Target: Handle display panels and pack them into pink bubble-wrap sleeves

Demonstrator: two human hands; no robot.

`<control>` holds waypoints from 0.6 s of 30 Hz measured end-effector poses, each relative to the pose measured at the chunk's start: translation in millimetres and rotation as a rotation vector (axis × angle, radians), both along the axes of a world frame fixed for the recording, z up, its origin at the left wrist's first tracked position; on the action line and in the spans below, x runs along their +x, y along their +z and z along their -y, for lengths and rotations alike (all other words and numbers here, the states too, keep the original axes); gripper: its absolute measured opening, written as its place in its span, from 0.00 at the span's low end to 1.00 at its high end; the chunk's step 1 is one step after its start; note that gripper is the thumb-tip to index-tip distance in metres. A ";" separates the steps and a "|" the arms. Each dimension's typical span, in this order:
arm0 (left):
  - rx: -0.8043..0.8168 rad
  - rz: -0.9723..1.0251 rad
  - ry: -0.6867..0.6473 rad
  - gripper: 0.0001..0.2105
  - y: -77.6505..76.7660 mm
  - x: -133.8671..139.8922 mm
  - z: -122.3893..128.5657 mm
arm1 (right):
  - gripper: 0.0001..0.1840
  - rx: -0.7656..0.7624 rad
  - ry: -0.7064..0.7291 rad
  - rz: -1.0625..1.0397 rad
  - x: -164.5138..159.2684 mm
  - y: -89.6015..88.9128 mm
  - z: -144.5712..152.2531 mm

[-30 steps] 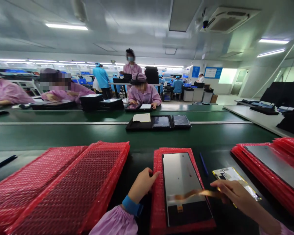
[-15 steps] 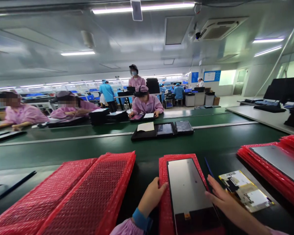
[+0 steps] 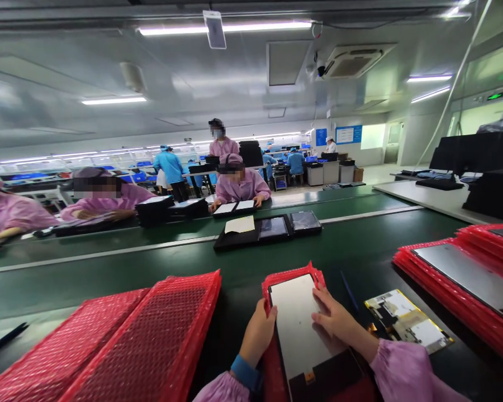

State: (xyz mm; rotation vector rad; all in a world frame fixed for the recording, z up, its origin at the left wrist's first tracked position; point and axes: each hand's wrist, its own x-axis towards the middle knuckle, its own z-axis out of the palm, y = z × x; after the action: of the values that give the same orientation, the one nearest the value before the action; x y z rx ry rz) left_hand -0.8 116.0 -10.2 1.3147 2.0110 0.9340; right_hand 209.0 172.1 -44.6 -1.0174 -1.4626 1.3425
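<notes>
A silver-backed display panel [image 3: 298, 335] with a black lower strip lies on a red bubble-wrap bag [image 3: 272, 282] in front of me. My left hand [image 3: 257, 332], with a blue band at the wrist, is closed at the left edge of the bag, thumb against the panel's side; its other fingers are partly hidden. Across the upper right of the panel rests my right hand [image 3: 339, 321], fingers stretched and apart, touching the panel's surface and right edge. To its right lie a circuit-covered part with yellow edges [image 3: 408, 321] and a thin dark blue stick [image 3: 349, 291].
Red bubble-wrap bags [image 3: 151, 329] lie at left. At right, another stack of red bags [image 3: 419, 273] carries a silver panel [image 3: 465, 279]. Beyond, a black tray [image 3: 235, 239] holds paper and screens on the green belt [image 3: 171, 257]. Co-workers in pink sit across.
My right hand has moved left and forward, from beside the panel onto its upper right part. My left hand stays at the left edge. The view has shifted somewhat.
</notes>
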 end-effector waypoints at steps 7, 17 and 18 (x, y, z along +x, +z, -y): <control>-0.131 0.235 0.065 0.17 -1.2 -11.6 23.5 | 0.26 -0.358 0.059 -0.162 36.3 20.7 27.2; -0.220 0.802 -0.042 0.19 8.1 8.8 47.4 | 0.13 -0.615 0.234 -0.131 60.7 29.9 37.1; -0.243 0.849 -0.046 0.18 9.1 12.2 46.8 | 0.14 -0.580 0.213 -0.116 57.5 26.7 34.7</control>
State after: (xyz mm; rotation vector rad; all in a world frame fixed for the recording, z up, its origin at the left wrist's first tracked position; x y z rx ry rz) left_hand 11.4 69.2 -1.0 0.6517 1.3611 0.9669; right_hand 266.5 137.3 -17.9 -1.1335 -1.1365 2.0164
